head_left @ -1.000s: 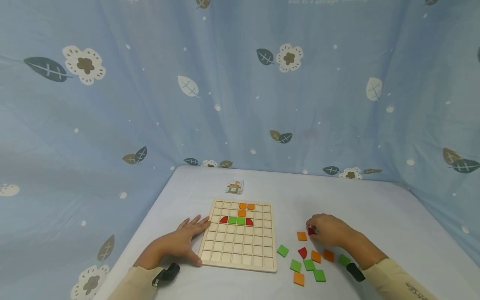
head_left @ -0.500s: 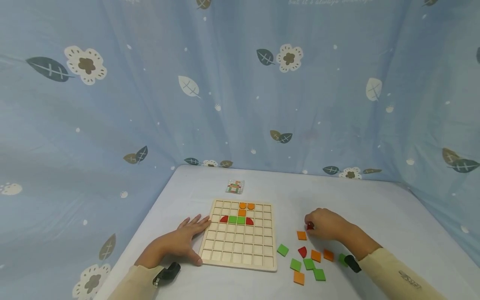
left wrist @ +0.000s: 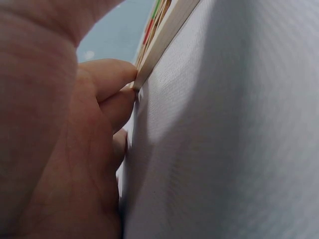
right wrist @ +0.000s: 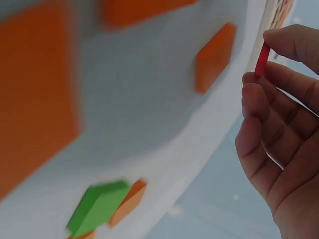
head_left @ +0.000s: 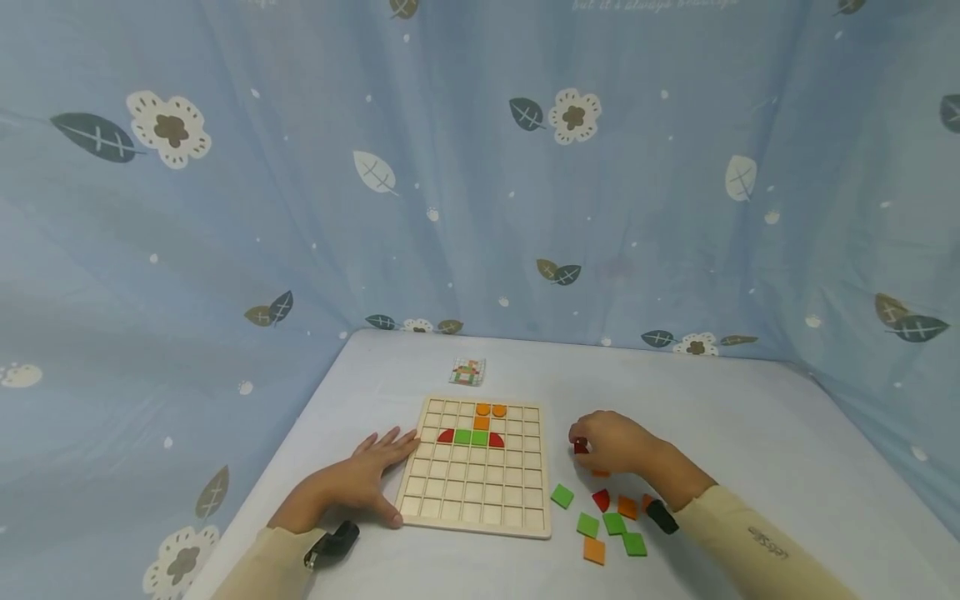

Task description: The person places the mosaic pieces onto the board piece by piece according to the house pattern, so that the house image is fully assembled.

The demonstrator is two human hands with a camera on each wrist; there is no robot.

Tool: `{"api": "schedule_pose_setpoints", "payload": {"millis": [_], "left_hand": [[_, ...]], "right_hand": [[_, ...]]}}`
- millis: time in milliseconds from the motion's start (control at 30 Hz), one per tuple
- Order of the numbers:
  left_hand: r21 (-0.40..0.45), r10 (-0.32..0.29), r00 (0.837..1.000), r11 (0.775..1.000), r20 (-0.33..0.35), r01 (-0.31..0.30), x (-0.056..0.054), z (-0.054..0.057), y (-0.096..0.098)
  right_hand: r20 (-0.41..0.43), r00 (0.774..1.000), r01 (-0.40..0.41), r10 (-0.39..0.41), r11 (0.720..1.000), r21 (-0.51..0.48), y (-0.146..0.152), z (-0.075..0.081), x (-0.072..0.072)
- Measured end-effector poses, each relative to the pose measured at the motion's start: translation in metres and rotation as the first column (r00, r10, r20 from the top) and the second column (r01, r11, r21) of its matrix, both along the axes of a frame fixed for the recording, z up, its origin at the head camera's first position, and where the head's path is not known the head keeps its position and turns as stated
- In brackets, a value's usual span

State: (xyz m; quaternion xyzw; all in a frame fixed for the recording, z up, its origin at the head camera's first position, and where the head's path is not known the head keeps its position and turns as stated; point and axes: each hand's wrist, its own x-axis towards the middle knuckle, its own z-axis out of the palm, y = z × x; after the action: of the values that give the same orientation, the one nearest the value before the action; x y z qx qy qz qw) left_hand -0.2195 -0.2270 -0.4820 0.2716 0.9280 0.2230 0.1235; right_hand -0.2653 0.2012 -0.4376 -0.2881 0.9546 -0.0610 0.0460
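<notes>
Head view: blue curtain, pale script along top edge, right of centre. Reads "but it's always"; following word soft, seems "beautiful". Second pale script fragment on same curtain, further left, cut by frame edge; illegible. Beige right sleeve: dark lettering along forearm, too small to read surely.

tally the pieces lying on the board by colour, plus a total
Orange pieces: 3
Green pieces: 2
Red pieces: 2
Total on the board: 7
</notes>
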Motion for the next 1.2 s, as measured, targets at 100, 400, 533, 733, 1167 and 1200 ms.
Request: {"api": "schedule_pose_setpoints", "payload": {"millis": [100,400,533,733,1167,1200], "left_hand": [[0.004,-0.002,1.000,1.000,0.001,0.002,0.000,0.000,-0.001],[-0.010,0.028,1.000,1.000,0.011,-0.027,0.001,0.003,0.002],[-0.002,0.029,0.999,1.000,0.014,-0.029,0.001,0.004,0.002],[0.013,0.010,1.000,1.000,0.015,-0.010,0.002,0.003,0.001],[0.008,0.006,1.000,1.000,0.013,-0.006,0.000,-0.001,0.001],[0.006,0.007,1.000,1.000,0.014,-0.007,0.000,-0.001,0.000]], "right_hand": [[-0.031,0.997,-0.072,0.071,0.997,-0.022,-0.009,0.000,-0.001],[-0.042,0.981,-0.194,0.192,0.979,-0.061,-0.036,0.001,-0.005],[-0.026,0.975,-0.223,0.221,0.972,-0.079,-0.047,-0.002,-0.007],[-0.027,0.964,-0.265,0.263,0.959,-0.100,-0.062,-0.006,-0.008],[-0.066,0.942,-0.332,0.328,0.941,-0.065,-0.082,-0.011,-0.015],[-0.065,0.943,-0.331,0.327,0.942,-0.063,-0.083,-0.012,-0.015]]}}
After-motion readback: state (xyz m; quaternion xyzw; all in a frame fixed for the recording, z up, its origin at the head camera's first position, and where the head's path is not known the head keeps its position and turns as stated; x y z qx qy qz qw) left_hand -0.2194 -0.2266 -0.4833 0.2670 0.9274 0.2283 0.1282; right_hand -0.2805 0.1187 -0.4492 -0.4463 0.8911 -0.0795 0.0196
